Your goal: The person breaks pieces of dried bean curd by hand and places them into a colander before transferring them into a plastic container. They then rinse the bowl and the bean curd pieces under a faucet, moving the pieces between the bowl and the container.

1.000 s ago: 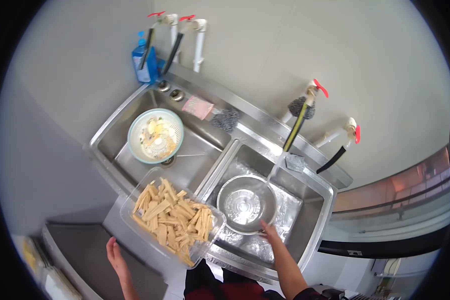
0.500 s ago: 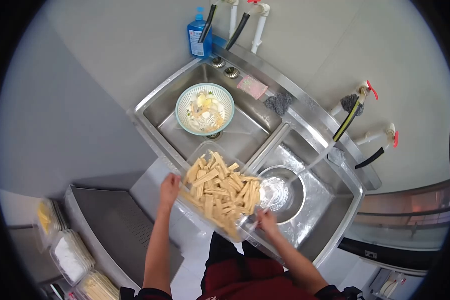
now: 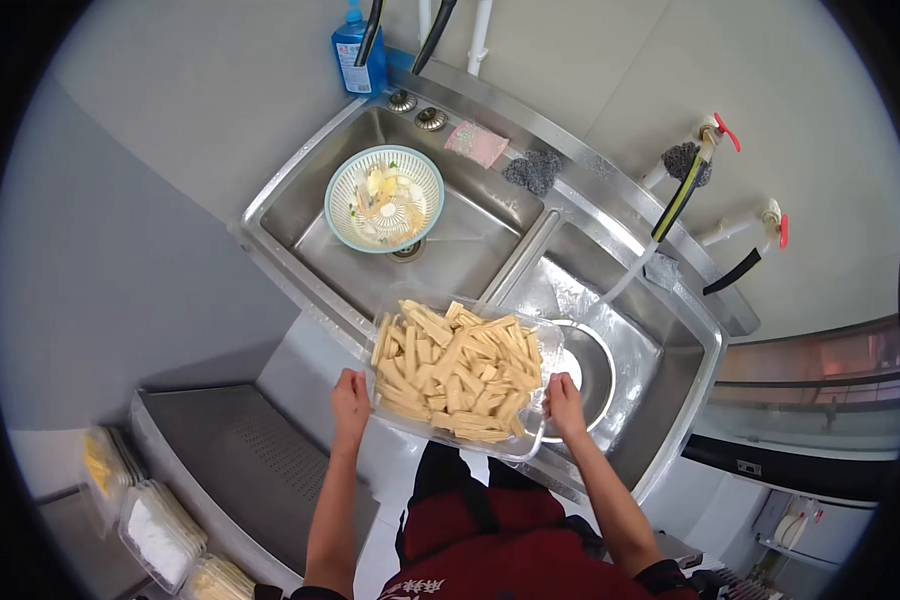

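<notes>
A clear plastic tray [image 3: 525,456] is held up in front of me, over the near edge of the sink. It is piled with pale yellow sticks [image 3: 460,365] that look like bean curd sticks. My left hand [image 3: 350,405] grips its left side with curled fingers. On the opposite side, my right hand [image 3: 564,403] is closed on the edge. Partly hidden behind the tray, a round metal bowl [image 3: 610,375] stands in the right basin, close to my right hand.
The double sink [image 3: 315,290] holds a pale blue strainer basket [image 3: 435,185] with food scraps in its left basin. A hose [image 3: 678,205] reaches into the right basin. A soap bottle [image 3: 358,55], pink sponge [image 3: 477,144] and scouring pad [image 3: 533,172] line the back. Filled containers [image 3: 160,535] sit lower left.
The tray was tilted and blurred; now it is more level and further right, covering more of the metal bowl. My right hand has moved up and right. The sticks have shifted inside.
</notes>
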Demonstrator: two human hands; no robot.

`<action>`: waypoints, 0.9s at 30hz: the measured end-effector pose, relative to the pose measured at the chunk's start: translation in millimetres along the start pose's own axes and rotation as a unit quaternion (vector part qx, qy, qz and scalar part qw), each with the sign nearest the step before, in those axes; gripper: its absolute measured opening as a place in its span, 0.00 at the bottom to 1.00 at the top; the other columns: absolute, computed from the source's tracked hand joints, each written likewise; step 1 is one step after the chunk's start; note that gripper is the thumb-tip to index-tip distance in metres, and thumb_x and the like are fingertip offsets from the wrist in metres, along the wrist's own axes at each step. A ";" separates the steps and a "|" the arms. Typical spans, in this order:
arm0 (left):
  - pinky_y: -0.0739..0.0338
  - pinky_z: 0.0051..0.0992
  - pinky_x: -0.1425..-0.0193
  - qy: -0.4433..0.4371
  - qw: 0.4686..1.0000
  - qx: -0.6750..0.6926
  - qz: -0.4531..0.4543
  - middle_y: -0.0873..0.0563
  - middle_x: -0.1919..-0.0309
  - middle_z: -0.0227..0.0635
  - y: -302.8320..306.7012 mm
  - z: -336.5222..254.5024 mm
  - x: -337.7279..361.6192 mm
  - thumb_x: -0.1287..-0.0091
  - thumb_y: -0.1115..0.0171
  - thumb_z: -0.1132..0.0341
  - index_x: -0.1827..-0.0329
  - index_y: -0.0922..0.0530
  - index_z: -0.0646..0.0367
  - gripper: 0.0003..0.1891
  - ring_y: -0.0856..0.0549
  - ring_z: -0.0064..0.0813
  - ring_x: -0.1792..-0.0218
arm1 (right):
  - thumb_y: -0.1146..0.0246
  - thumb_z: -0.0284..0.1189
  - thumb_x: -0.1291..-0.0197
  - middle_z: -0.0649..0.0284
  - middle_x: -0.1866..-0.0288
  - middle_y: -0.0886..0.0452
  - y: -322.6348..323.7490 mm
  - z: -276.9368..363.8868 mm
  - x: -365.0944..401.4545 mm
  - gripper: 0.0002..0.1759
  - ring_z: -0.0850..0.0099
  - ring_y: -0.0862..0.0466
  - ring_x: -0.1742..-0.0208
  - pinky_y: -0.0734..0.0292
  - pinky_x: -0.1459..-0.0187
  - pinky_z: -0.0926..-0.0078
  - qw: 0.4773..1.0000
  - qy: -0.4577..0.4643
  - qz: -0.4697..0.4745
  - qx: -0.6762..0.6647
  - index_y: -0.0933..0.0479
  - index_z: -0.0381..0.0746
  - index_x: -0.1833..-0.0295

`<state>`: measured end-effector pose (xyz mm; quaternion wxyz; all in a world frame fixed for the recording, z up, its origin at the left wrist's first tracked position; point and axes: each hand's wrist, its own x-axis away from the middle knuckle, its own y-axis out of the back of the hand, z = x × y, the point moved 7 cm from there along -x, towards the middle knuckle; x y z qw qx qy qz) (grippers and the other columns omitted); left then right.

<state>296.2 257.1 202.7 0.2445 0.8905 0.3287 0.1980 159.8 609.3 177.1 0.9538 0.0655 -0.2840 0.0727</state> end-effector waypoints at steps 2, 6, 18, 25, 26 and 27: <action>0.32 0.32 0.76 0.025 0.999 -0.031 0.012 0.26 0.84 0.46 -12.8 10.4 21.4 0.39 0.50 0.66 0.74 0.31 0.64 0.10 0.26 0.40 0.83 | 0.54 0.39 0.38 0.72 0.82 0.38 23.2 4.2 -19.0 0.13 0.83 0.37 0.85 0.41 0.86 0.84 0.996 0.005 -0.034 0.086 0.38 0.42 0.71; 0.32 0.36 0.74 -0.010 0.998 -0.029 0.047 0.26 0.82 0.48 -13.2 10.3 26.3 0.39 0.51 0.66 0.75 0.33 0.64 0.11 0.25 0.47 0.79 | 0.52 0.37 0.39 0.70 0.82 0.36 9.3 -14.9 -17.3 0.14 0.82 0.37 0.86 0.41 0.87 0.82 0.967 0.102 -0.062 0.224 0.39 0.40 0.73; 0.32 0.39 0.74 -0.034 0.992 -0.112 0.042 0.24 0.81 0.49 -6.4 0.8 54.6 0.41 0.49 0.66 0.76 0.32 0.64 0.10 0.25 0.51 0.78 | 0.51 0.36 0.41 0.67 0.84 0.35 29.3 -12.3 -21.9 0.13 0.80 0.32 0.83 0.36 0.81 0.78 0.946 0.151 -0.088 0.274 0.37 0.37 0.72; 0.28 0.29 0.68 0.001 0.998 0.052 0.040 0.21 0.73 0.46 6.6 11.1 11.6 0.42 0.46 0.61 0.66 0.27 0.62 0.12 0.20 0.40 0.72 | 0.50 0.43 0.42 0.61 0.66 0.27 26.8 -11.1 -11.6 0.19 0.74 0.25 0.71 0.28 0.69 0.77 0.998 -0.049 0.032 0.035 0.36 0.41 0.51; 0.27 0.26 0.64 0.053 0.986 0.158 0.030 0.19 0.67 0.43 2.9 17.2 3.9 0.42 0.46 0.60 0.62 0.26 0.61 0.13 0.19 0.36 0.69 | 0.49 0.46 0.43 0.57 0.59 0.27 18.9 -18.5 -13.8 0.27 0.72 0.25 0.67 0.27 0.63 0.75 0.994 -0.086 0.054 -0.043 0.40 0.44 0.42; 0.27 0.26 0.64 0.053 0.985 0.160 0.023 0.19 0.67 0.43 5.0 18.9 8.3 0.42 0.46 0.60 0.62 0.26 0.61 0.13 0.19 0.36 0.69 | 0.49 0.46 0.43 0.57 0.59 0.27 20.0 -18.5 -14.9 0.27 0.72 0.25 0.67 0.27 0.63 0.75 0.994 -0.082 0.060 -0.039 0.40 0.44 0.42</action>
